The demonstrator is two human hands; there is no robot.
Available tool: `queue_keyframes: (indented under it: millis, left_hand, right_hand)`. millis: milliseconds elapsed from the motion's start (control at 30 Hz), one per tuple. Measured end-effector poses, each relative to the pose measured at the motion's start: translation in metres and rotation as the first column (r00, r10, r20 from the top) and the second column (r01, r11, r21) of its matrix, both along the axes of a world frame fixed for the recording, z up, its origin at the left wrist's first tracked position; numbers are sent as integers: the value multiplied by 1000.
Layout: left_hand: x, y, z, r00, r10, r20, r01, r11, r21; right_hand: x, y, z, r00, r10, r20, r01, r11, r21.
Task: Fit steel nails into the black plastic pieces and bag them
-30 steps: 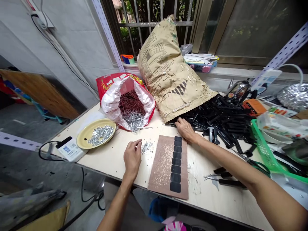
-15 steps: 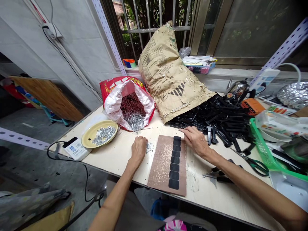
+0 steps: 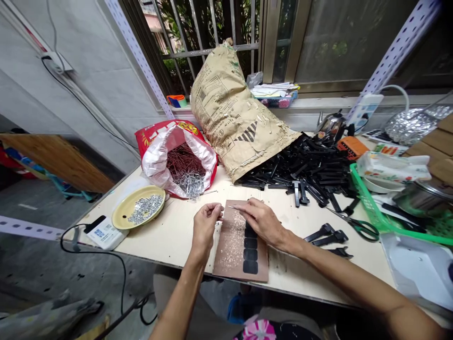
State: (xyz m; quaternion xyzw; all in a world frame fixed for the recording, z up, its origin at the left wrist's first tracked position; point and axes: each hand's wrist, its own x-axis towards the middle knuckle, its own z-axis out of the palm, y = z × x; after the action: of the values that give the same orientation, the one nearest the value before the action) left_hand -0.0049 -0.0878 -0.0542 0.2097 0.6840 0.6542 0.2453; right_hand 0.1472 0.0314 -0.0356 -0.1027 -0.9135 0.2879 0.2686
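My left hand (image 3: 205,226) is at the left edge of a brown board (image 3: 233,245), its fingertips pinched together on something too small to make out. My right hand (image 3: 260,221) lies over the board's upper part, fingers pinching a thin metal pin (image 3: 231,207) that points left toward the left hand. The two hands are almost touching. A column of black pads (image 3: 250,255) runs down the board below my right hand.
A red-and-white bag of metal pins (image 3: 184,163), a yellow plate of small silver parts (image 3: 139,212), a torn paper sack (image 3: 233,113) spilling black plastic pieces (image 3: 311,170), scissors (image 3: 361,227), a green basket (image 3: 378,215), a charger with cable (image 3: 101,231).
My right hand left the black pieces and came onto the board holding a pin. My left hand rose from the small silver heap and pinched toward the right hand. The camera view shifted right.
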Motion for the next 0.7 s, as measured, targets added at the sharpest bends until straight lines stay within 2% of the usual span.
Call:
queue_keyframes:
  millis: [133, 267, 700]
  left_hand:
    - [25, 9, 12, 968, -33, 247, -2, 990, 143]
    - [33, 12, 19, 925, -65, 374, 4, 987, 163]
    - [33, 12, 13, 919, -69, 389, 12, 989, 148]
  right_hand:
    - [-3, -5, -3, 1000, -1, -5, 1, 1000, 2]
    - [2, -4, -4, 1000, -13, 14, 13, 1000, 11]
    - [10, -6, 1, 985, -111, 130, 93, 986, 140]
